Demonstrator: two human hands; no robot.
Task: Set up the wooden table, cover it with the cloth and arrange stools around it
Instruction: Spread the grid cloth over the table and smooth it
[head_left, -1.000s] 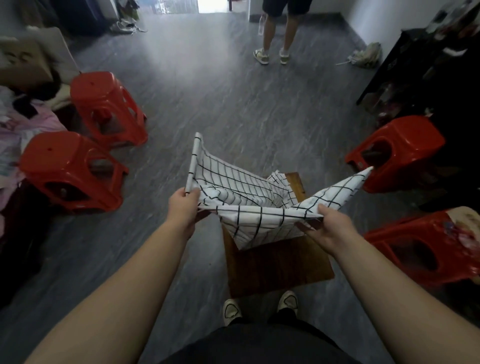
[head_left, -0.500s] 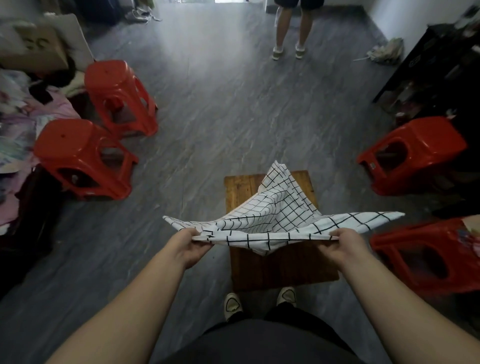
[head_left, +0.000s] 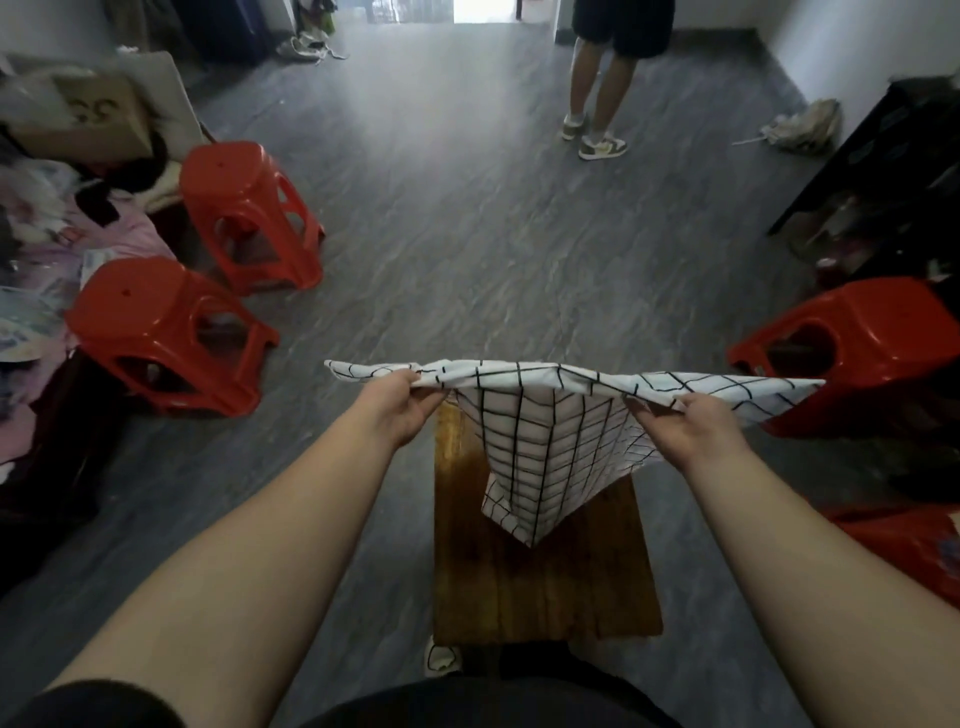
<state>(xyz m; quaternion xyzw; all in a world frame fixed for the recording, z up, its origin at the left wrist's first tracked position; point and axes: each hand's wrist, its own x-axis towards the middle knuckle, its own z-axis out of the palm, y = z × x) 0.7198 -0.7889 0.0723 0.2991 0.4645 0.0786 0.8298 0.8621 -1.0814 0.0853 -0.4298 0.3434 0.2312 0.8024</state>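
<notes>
A small wooden table (head_left: 545, 587) stands right in front of my feet. Above it I hold a white cloth with a black grid (head_left: 550, 441) by its top edge, stretched level between my hands. My left hand (head_left: 402, 402) grips the left part of that edge and my right hand (head_left: 685, 423) the right part. The middle of the cloth hangs down in a point that reaches the tabletop. Two red plastic stools (head_left: 156, 332) (head_left: 249, 208) stand at the left, a third (head_left: 852, 343) at the right, and part of another (head_left: 914, 551) at the right edge.
A person (head_left: 602, 78) in dark shorts and sneakers stands at the far end of the grey floor. Piled clothes and a cardboard box (head_left: 78, 119) fill the left side. A dark cabinet (head_left: 893, 171) lines the right wall, with a bag (head_left: 805, 124) on the floor behind it.
My hands have raised the cloth and pulled it taut and level. Its far part, which lay bunched on the table, now hangs down in a point between my hands.
</notes>
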